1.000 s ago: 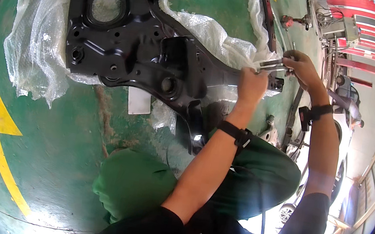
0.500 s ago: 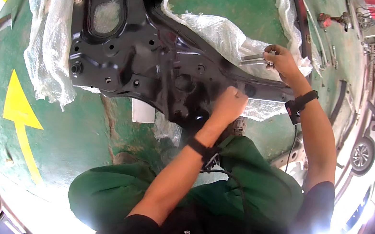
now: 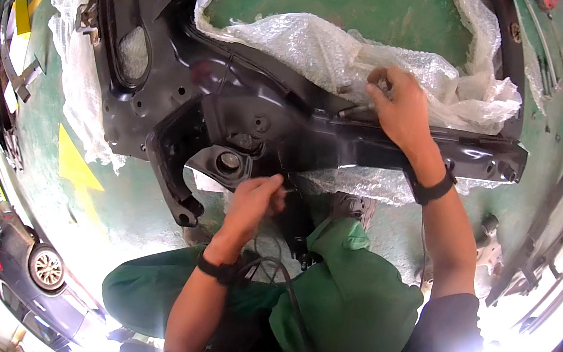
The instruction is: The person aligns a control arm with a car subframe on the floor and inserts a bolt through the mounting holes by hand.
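A large black pressed-metal car part [image 3: 292,101] lies in front of me, its long arm reaching right. My left hand [image 3: 253,204] is closed at its near edge, beside a curved black bracket [image 3: 229,159] with a round hole; what its fingers hold, if anything, is hidden. Above the arm, my right hand [image 3: 402,110] has its thumb and fingers curled together. Something small may sit between them, too indistinct to name. A slim metal tool [image 3: 355,112] lies beside that hand, against the part's far edge; I cannot tell whether the hand touches it.
Crumpled bubble wrap [image 3: 309,42] lies under and beyond the part. Rods [image 3: 540,51] and long dark strips [image 3: 550,202] lie on the green floor at the right. A parked car [image 3: 37,278] stands at the lower left. A cable [image 3: 289,272] crosses my lap.
My left hand has moved left and nearer me; the curved bracket now shows beside it. The metal tools no longer stick out from my right hand. The view has shifted.
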`<state>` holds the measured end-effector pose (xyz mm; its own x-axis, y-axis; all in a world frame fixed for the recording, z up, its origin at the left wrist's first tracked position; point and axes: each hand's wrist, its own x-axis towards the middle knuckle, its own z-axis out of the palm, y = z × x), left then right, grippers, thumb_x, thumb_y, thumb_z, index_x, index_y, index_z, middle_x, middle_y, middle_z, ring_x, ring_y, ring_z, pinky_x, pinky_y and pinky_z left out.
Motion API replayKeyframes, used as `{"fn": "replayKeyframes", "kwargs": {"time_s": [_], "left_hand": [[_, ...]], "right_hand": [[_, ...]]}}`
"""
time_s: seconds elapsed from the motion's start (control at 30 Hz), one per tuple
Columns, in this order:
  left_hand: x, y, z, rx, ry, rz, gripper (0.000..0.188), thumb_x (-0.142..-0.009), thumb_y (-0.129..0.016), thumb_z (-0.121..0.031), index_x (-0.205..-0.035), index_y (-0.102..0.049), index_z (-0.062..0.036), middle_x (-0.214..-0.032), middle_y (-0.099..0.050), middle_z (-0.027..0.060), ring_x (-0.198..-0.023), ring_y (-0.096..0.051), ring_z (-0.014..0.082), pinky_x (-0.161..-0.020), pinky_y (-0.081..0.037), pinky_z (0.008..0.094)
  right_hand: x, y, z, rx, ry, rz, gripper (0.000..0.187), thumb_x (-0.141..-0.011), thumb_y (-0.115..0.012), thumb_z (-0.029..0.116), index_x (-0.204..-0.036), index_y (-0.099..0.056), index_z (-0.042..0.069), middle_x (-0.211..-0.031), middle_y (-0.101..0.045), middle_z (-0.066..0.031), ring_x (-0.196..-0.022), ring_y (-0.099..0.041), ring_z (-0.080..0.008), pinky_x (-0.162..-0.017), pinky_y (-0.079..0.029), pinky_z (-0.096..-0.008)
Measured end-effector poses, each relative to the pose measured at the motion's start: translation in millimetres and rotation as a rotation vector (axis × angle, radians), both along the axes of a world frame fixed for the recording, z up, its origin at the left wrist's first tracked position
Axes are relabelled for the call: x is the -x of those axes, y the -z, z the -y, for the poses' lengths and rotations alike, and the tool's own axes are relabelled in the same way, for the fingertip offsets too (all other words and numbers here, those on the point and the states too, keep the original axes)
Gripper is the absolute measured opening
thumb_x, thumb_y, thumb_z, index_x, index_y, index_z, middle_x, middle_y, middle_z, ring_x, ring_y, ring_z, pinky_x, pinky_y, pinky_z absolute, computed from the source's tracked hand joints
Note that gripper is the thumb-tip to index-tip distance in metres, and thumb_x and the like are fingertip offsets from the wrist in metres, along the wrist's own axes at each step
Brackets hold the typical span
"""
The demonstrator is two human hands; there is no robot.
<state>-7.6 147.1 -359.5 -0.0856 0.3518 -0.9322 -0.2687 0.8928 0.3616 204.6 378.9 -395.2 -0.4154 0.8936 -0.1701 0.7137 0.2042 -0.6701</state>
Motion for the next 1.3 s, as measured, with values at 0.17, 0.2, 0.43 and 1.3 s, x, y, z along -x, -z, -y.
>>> {"fn": "replayKeyframes", "kwargs": {"time_s": [0.17,0.2,0.43,1.3], "left_hand": [[22.9,17.9,73.6,0.324,-0.402,-0.186,0.038,-0.095,-0.062,-0.042,-0.106,-0.063,-0.0055,-0.094,-0.065,0.0069,-0.083,-0.062,0.0185,-0.069,-0.049,0.0320],[24.6,20.5,73.9,0.345,-0.441,-0.179,0.042,-0.095,-0.062,-0.044,-0.110,-0.061,-0.0057,-0.099,-0.064,0.0076,-0.088,-0.062,0.0194,-0.073,-0.050,0.0332],[13.9,25.2,49.6,0.193,-0.700,-0.067,0.054,-0.092,-0.065,-0.052,-0.126,-0.058,-0.0093,-0.117,-0.062,0.0066,-0.108,-0.057,0.0245,-0.098,-0.045,0.0410],[20.2,40.4,49.3,0.177,-1.004,0.071,0.071,-0.090,-0.058,-0.064,-0.131,-0.054,-0.0061,-0.131,-0.061,0.0101,-0.121,-0.056,0.0289,-0.106,-0.041,0.0468]], "right_hand": [[-0.9,7.4,9.1,0.554,0.169,-0.332,0.019,-0.085,-0.068,0.015,-0.095,-0.065,0.000,-0.067,-0.065,-0.0086,-0.057,-0.060,-0.0139,-0.055,-0.047,-0.0300],[-4.2,15.0,9.9,0.592,0.161,-0.366,0.019,-0.085,-0.069,0.015,-0.095,-0.065,-0.001,-0.068,-0.065,-0.0083,-0.058,-0.061,-0.0134,-0.056,-0.047,-0.0298],[-3.1,31.6,14.1,0.724,0.089,-0.322,0.022,-0.082,-0.070,0.017,-0.093,-0.066,-0.001,-0.072,-0.067,-0.0136,-0.064,-0.066,-0.0230,-0.063,-0.051,-0.0354],[33.1,45.9,35.1,0.605,0.073,-0.312,0.015,-0.089,-0.063,0.009,-0.099,-0.056,0.001,-0.089,-0.064,-0.0227,-0.089,-0.062,-0.0436,-0.075,-0.049,-0.0471]]}}
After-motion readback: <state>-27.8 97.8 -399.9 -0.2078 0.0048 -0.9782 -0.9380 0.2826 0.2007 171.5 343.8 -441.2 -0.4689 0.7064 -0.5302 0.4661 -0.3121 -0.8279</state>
